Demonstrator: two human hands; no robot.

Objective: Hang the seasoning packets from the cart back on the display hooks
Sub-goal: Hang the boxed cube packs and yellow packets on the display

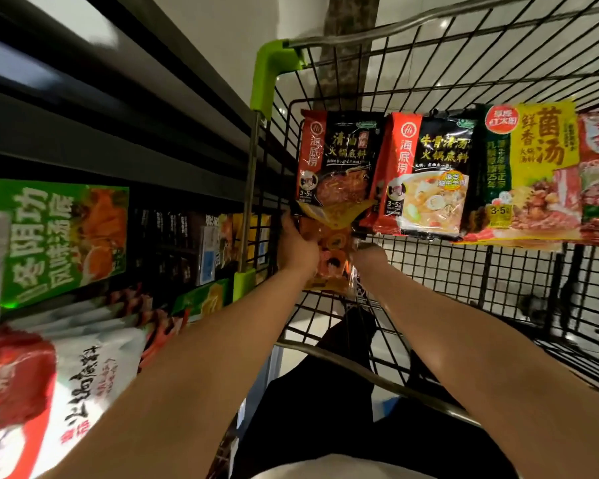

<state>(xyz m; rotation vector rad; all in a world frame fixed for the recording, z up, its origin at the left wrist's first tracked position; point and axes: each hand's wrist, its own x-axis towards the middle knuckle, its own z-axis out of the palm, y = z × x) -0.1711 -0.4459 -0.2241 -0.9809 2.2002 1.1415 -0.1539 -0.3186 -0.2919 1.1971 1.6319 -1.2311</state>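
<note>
Pale floor tiles show through the wire cart (429, 305), which stands hard against the display shelving (83, 236) on the person's left. Both hands reach into the cart's near-left corner: the left hand (300, 247) grips the left edge of an orange packet (329, 250), fingers curled round it, while the right hand (369, 254) meets its right edge (its fingers are hidden behind the packet, so I cannot tell whether they pinch or only touch). Three more packets lie in a row just beyond: a red-and-black packet (338, 157), a beef-bone packet (429, 174) and a yellow mushroom packet (529, 171). The step in hand looks like the pickup. Next, the orange packet must lift clear of the wire wall and swing left, its hanging hole lined up with a free hook.
</note>
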